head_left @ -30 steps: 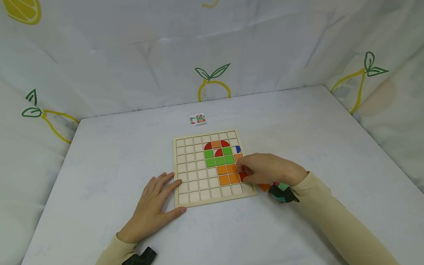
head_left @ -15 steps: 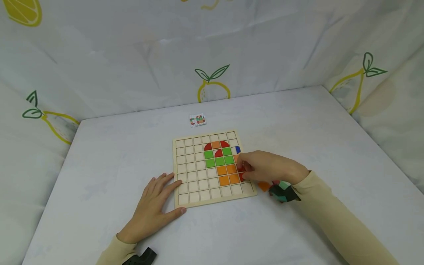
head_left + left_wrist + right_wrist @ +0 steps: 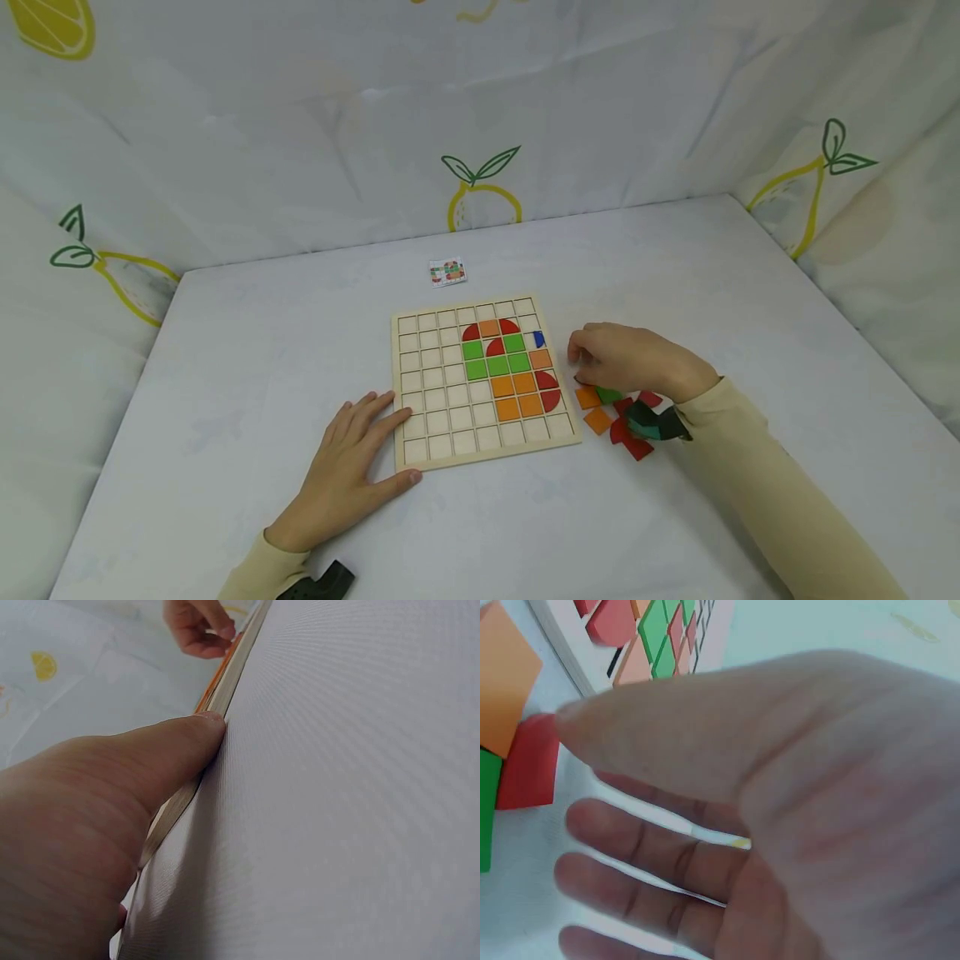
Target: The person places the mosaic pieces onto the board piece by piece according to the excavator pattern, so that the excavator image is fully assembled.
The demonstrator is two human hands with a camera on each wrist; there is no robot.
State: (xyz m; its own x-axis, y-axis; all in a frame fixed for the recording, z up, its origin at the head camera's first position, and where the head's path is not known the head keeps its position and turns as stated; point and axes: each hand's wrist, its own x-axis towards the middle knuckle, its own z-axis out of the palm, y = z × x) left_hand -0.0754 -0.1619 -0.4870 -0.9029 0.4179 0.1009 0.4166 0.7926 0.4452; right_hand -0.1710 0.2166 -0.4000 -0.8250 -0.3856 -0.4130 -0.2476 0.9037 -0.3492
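A wooden grid board (image 3: 450,417) lies on the table, its right half partly filled with red, orange, green and blue tiles. My left hand (image 3: 341,475) rests with spread fingers at the board's lower left corner; in the left wrist view its thumb (image 3: 169,754) lies against the board's edge. Right of the board, my right hand (image 3: 637,358) hovers over a small pile of loose tiles. In the right wrist view its fingers are loosely bent with nothing visible between them, and the thumb tip overlaps the corner of a red tile (image 3: 529,761). The index finger is mostly hidden behind the thumb.
Behind the board lies a small pattern card (image 3: 447,272). Loose orange tiles (image 3: 597,421), a green tile (image 3: 608,395) and red tiles (image 3: 637,448) lie right of the board, partly under the right wrist's camera strap. A lemon-print curtain (image 3: 480,108) hangs behind the table.
My right hand has left the board's right edge and moved right over the loose tiles. Two red quarter-round tiles now show in the board where it was. The left hand stays put.
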